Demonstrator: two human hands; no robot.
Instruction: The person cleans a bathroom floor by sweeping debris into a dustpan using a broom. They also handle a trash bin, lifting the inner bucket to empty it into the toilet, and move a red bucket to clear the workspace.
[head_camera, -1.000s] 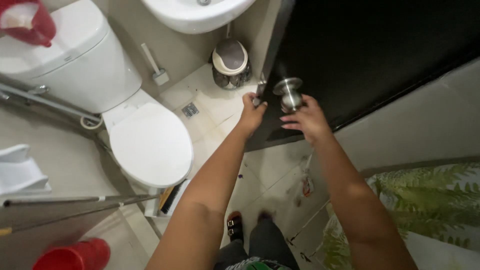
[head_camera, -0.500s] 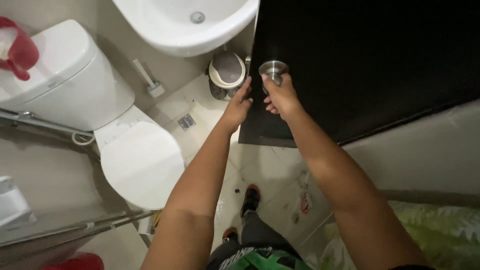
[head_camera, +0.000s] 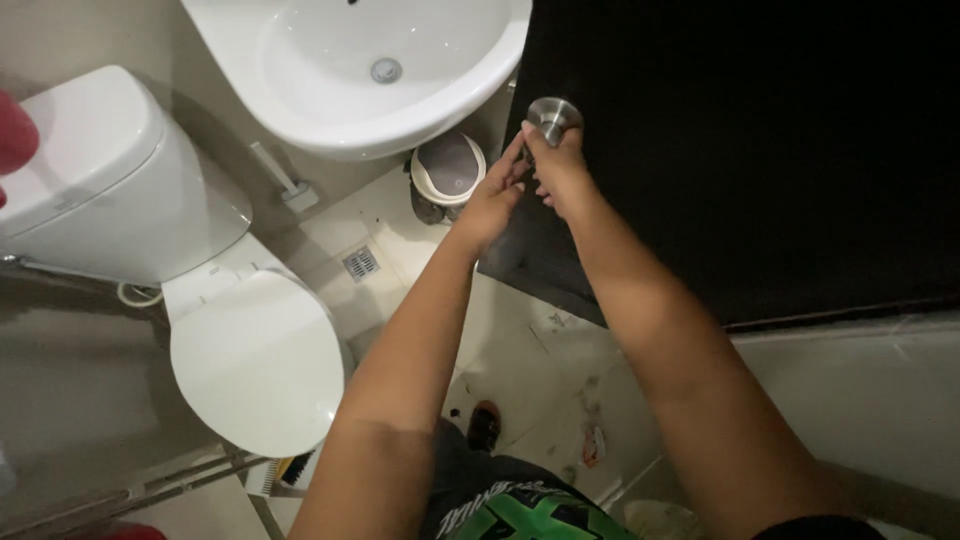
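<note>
- Head view, looking straight down in a small bathroom.
- Both bare hands are up at a round metal door knob (head_camera: 554, 116) on a dark door (head_camera: 760, 150), near the door's edge.
- Right hand (head_camera: 560, 172): grip wrapped on the neck of the knob just under its round face, fingers curled together around it.
- Left hand (head_camera: 492, 198): fingers stretched up, tips touching the door edge just beside the knob; whether this grip is clamped on anything I cannot tell, it looks loosely apart.
- The two hands sit touching or nearly so, forearms running down to the bottom of the frame.
- White sink (head_camera: 300, 95) just left of the door, drain visible in the bowl.
- Small round bin (head_camera: 447, 170) with a grey lid on the floor under the sink, beside the left hand.
- White toilet (head_camera: 255, 360), lid shut, well left of the hands; cistern behind it.
- Floor drain (head_camera: 361, 263) in the tiled floor between toilet and bin.
- A toilet brush (head_camera: 283, 180) lies near the wall.
</note>
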